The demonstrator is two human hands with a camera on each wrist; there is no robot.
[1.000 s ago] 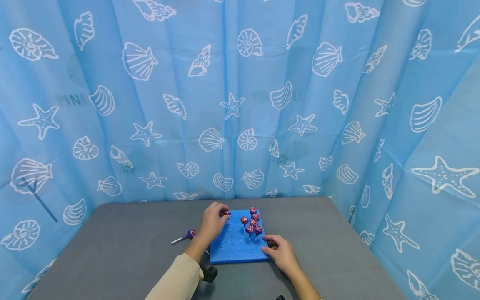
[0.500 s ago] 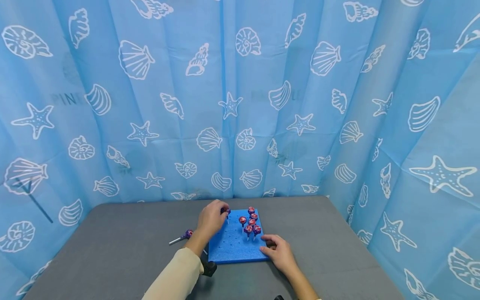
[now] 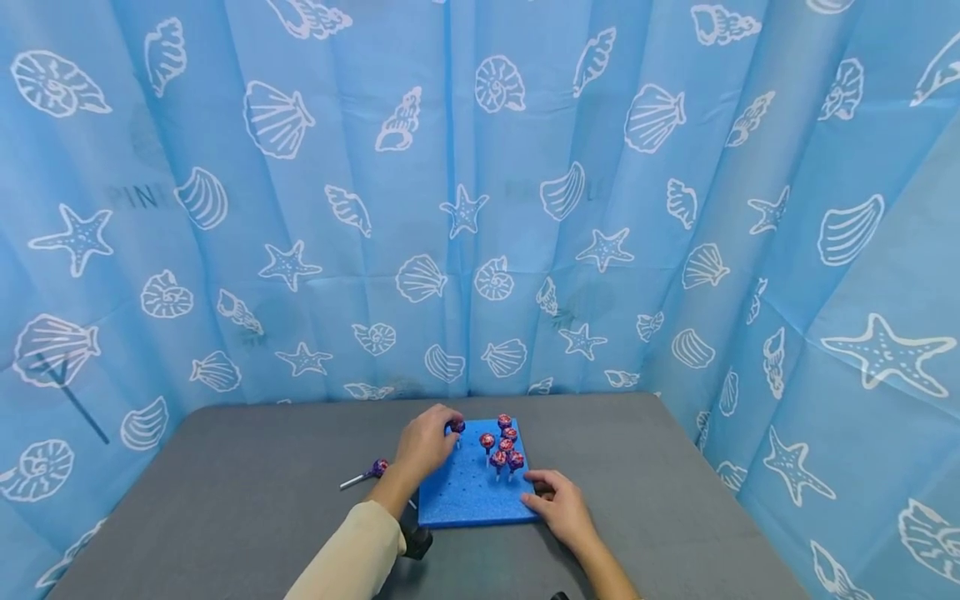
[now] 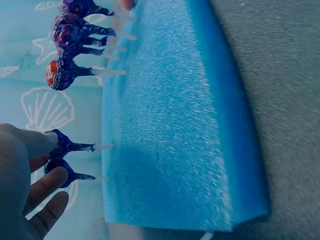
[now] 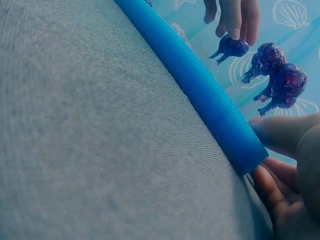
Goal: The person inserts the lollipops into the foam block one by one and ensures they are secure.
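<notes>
A blue foam board (image 3: pixel 468 504) dotted with small holes lies on the table. At its back left my left hand (image 3: pixel 423 442) has thumb and fingers around a purple-wrapped lollipop (image 3: pixel 457 426), which stands with its stick in the foam. Two lollipops are close together there in the left wrist view, the upper lollipop (image 4: pixel 60 144) touching the thumb. Several more lollipops (image 3: pixel 506 446) stand upright toward the board's right side. My right hand (image 3: pixel 558 504) grips the board's right edge, thumb on top and fingers (image 5: pixel 270 187) below.
One lollipop (image 3: pixel 367 473) lies on the grey table (image 3: pixel 262 500) left of the board, near my left forearm. A white stick end (image 4: pixel 207 235) shows beside the board's edge. A blue shell-patterned curtain (image 3: pixel 465 325) hangs behind the table.
The left fingers have shifted slightly at the back-left lollipop, so more of its head shows. The right hand and the board have stayed in place.
</notes>
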